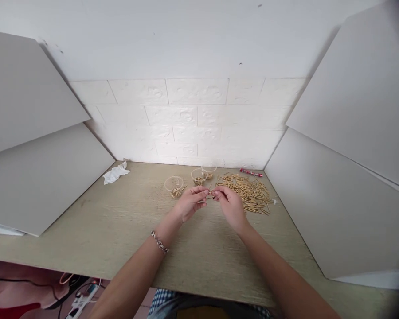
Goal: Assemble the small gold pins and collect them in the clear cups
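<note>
My left hand (193,203) and my right hand (230,205) meet above the table, fingertips pinched together on a small gold-coloured piece (210,192). It is too small and too covered to tell its exact kind. Just right of my right hand spreads a loose pile of thin gold-coloured sticks (256,195). Beyond my left hand stand clear round cups: a left cup (174,183), a middle cup (199,175) and a back cup (209,167), each with small gold-coloured pieces in it.
A red tube (251,172) lies behind the pile near the wall. Crumpled white tissue (115,173) lies at the back left of the wooden table (126,221). Grey boards, left (49,177) and right (342,204), flank the table. Below its front edge is a white power strip (83,301) with cables.
</note>
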### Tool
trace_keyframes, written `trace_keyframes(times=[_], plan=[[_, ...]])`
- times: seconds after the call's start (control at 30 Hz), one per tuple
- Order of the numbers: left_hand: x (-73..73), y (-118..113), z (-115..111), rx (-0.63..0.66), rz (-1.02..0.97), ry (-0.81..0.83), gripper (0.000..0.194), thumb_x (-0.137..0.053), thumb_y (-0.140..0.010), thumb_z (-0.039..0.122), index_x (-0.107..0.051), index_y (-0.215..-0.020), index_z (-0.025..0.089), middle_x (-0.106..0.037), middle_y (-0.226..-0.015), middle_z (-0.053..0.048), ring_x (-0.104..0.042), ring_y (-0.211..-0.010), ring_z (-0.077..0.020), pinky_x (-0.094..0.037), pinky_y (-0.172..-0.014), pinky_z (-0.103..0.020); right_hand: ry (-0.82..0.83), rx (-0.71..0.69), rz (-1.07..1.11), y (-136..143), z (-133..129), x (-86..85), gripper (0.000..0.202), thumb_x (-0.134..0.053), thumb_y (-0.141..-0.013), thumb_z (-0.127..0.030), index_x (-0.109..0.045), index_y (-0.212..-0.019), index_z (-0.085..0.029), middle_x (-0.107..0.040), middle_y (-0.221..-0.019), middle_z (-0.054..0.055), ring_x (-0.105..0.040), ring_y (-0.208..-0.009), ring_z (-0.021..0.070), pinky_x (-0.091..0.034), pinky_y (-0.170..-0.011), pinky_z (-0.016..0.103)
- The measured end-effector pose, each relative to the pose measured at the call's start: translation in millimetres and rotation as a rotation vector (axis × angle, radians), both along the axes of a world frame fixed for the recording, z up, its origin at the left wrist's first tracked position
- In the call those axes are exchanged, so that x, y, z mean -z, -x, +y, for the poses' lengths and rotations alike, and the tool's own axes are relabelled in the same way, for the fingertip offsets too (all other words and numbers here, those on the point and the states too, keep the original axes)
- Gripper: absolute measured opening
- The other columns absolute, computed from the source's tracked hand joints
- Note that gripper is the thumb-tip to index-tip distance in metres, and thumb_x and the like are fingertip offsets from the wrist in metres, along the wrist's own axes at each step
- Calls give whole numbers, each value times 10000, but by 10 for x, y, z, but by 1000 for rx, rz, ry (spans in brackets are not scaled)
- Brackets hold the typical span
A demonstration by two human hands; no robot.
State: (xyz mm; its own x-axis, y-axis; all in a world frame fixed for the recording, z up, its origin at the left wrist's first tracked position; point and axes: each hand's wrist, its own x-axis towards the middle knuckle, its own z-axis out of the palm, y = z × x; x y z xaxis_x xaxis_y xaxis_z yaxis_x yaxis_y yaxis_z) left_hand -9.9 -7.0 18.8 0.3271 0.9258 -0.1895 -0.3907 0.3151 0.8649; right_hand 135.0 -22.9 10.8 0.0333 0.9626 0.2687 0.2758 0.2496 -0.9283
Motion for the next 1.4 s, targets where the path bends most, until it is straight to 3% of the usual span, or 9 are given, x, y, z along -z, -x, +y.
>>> trace_keyframes(times=[0.2,0.37,0.5,0.63,0.8,0.93,1.1,1.4], plan=[[31,3,16,20,-67,33,220,-763,-621,190,-623,-773,114,-607,-708,-10,-510,-548,-45,-444,-560,-169,-27,34,108,6,-2,35,214,-538,-756,-314,-649,-869,-170,-667,-867,64,-613,-788,177,-482,-761,320],[39,0,15,58,-48,44,215,-748,-651,227,-632,-791,112,-627,-739,-28,-510,-541,-44,-433,-529,-160,-57,46,173,-19,7,76,338,-572,-757,-321,-605,-1056,-167,-676,-939,70,-629,-868,182,-485,-823,332],[35,-1,12,83,-13,28,254,-767,-624,248,-658,-803,104,-633,-747,-31,-495,-536,-38,-415,-526,-160,-142,19,16,-44,-24,87,375,-520,-812,-301,-551,-1172,-204,-676,-974,49,-630,-907,170,-475,-864,324],[7,-2,8,89,39,-17,291,-772,-603,300,-674,-789,99,-637,-759,-44,-475,-536,-41,-389,-528,-173,-246,28,-295,-76,-62,78,354,-434,-867,-272,-536,-1205,-239,-652,-1050,35,-611,-962,160,-446,-900,306],[-16,-18,4,71,156,-101,280,-763,-595,328,-665,-727,101,-598,-673,-21,-439,-525,-45,-334,-508,-183,-286,5,-560,-111,-66,93,328,-412,-886,-258,-561,-1178,-265,-640,-1079,31,-603,-964,157,-435,-892,291],[-15,-30,-2,97,188,-133,287,-746,-606,347,-656,-722,100,-572,-654,-12,-433,-539,-52,-320,-525,-192,-373,29,-404,-95,-42,123,285,-456,-863,-264,-602,-1105,-227,-665,-1012,45,-631,-895,163,-475,-833,290],[-27,-27,-8,119,159,-125,296,-752,-594,350,-655,-713,97,-553,-635,-6,-423,-546,-54,-302,-532,-199,-353,57,-246,-68,-26,111,167,-531,-818,-288,-658,-873,-196,-687,-836,40,-646,-760,165,-514,-712,285],[15,-11,19,132,154,-128,306,-750,-600,366,-658,-712,96,-554,-645,-14,-422,-550,-60,-302,-534,-208,-453,77,-341,-52,-16,138,209,-489,-836,-247,-686,-882,-196,-695,-856,54,-652,-767,181,-521,-704,299]])
